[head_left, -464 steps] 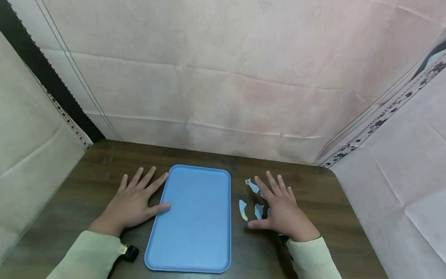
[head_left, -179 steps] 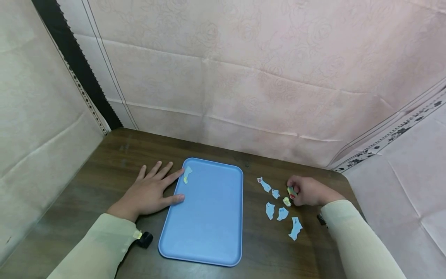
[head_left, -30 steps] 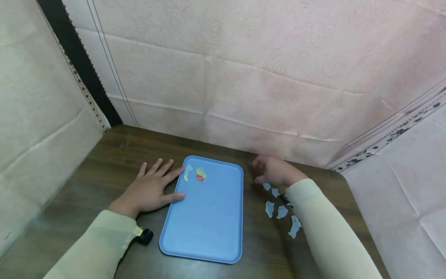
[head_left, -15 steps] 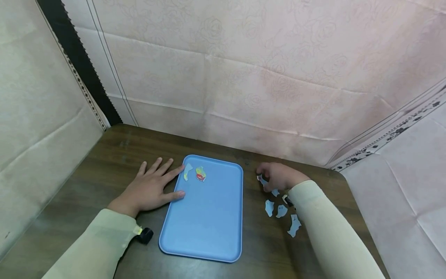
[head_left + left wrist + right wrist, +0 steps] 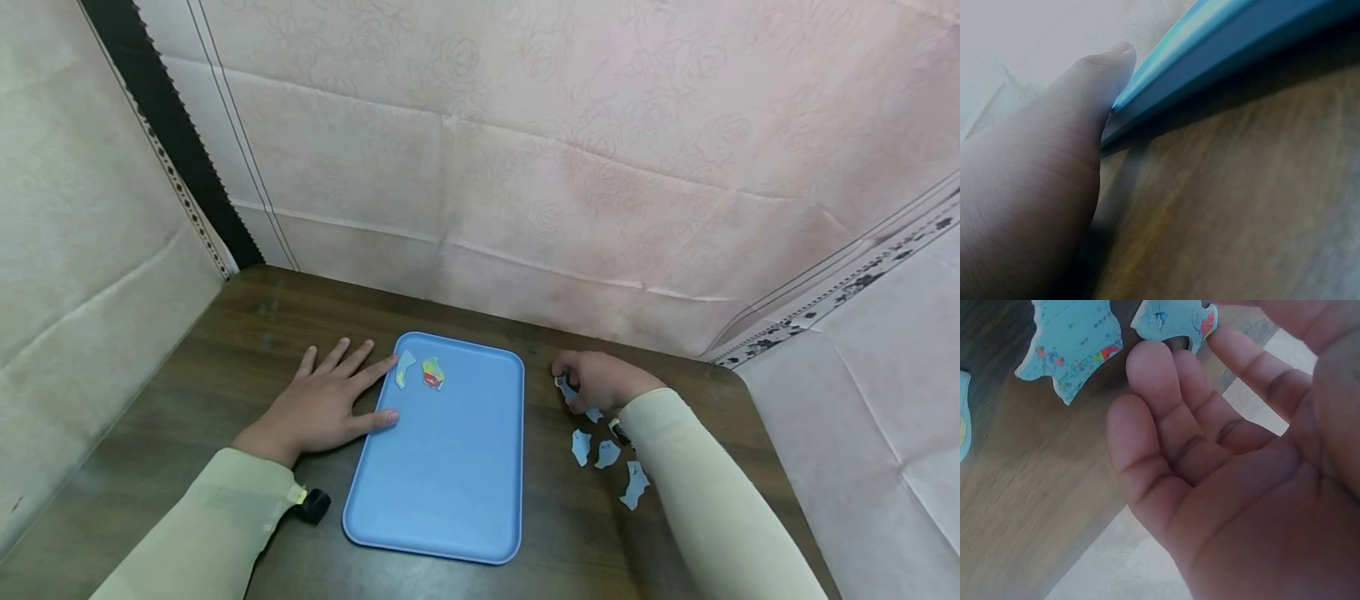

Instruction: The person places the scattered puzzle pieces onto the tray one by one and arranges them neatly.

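Observation:
My left hand (image 5: 315, 408) lies flat with spread fingers at the left rim of a blue tray (image 5: 442, 475); its thumb rests on that rim. Inside the tray's far left corner lie a pale blue puzzle piece (image 5: 402, 369) and a yellow and red puzzle piece (image 5: 432, 374). Right of the tray, my right hand (image 5: 606, 380) pinches a light blue puzzle piece (image 5: 565, 389) on the table, partly covered by the fingers. In the right wrist view, the index fingertip and thumb meet this printed piece (image 5: 1169, 317) at its red-marked end.
Several more light blue pieces lie on the dark wooden table (image 5: 555, 525), among them one piece (image 5: 581, 447), another piece (image 5: 607, 454) and a longer piece (image 5: 634, 485). Pale patterned cloth (image 5: 487, 167) hangs behind the table and at both sides.
Two pieces have come onto the tray, the yellow and red one from the right hand. Over the last second the right hand has lowered onto the far light blue piece. The left hand stays put.

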A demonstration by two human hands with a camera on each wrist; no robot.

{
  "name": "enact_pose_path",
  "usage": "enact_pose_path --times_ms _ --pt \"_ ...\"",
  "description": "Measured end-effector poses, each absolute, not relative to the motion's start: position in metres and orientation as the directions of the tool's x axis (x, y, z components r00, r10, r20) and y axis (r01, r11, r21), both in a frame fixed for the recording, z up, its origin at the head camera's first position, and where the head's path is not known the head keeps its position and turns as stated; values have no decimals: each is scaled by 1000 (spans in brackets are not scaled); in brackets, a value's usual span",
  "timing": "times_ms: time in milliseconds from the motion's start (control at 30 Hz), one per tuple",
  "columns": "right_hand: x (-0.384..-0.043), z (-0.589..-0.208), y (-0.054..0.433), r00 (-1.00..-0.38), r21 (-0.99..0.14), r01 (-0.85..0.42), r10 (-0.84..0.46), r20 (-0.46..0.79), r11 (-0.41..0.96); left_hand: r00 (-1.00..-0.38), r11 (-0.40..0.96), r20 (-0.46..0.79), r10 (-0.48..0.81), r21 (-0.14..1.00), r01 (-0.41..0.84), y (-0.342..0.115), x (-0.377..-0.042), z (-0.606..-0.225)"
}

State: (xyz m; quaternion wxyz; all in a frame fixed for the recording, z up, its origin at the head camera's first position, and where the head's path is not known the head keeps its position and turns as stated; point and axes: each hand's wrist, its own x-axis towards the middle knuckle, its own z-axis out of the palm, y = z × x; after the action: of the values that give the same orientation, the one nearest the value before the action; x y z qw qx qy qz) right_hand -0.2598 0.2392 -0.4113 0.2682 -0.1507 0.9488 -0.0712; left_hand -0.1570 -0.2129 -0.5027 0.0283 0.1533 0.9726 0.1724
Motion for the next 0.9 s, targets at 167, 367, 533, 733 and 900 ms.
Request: enact_pose_path --times_ms 167,367,533,733,900 --pt "-259 -411 237 -811 -225 -255 -335 -481 940 -952 894 1 306 343 288 -213 -157 -502" --pt "-257 -413 237 -809 -240 -245 -334 -484 939 -949 890 7 315 347 297 -212 -156 -500" --pt "-257 -414 236 -801 -262 -270 -367 -473 927 -949 887 12 315 352 299 -211 -155 -499" --pt "-258 -409 232 -795 -285 -335 -431 -426 898 -951 891 1 310 347 291 -212 -155 -500" --pt "-253 -404 223 -789 -311 -384 -484 -378 869 -951 894 -6 309 343 288 -213 -156 -500"
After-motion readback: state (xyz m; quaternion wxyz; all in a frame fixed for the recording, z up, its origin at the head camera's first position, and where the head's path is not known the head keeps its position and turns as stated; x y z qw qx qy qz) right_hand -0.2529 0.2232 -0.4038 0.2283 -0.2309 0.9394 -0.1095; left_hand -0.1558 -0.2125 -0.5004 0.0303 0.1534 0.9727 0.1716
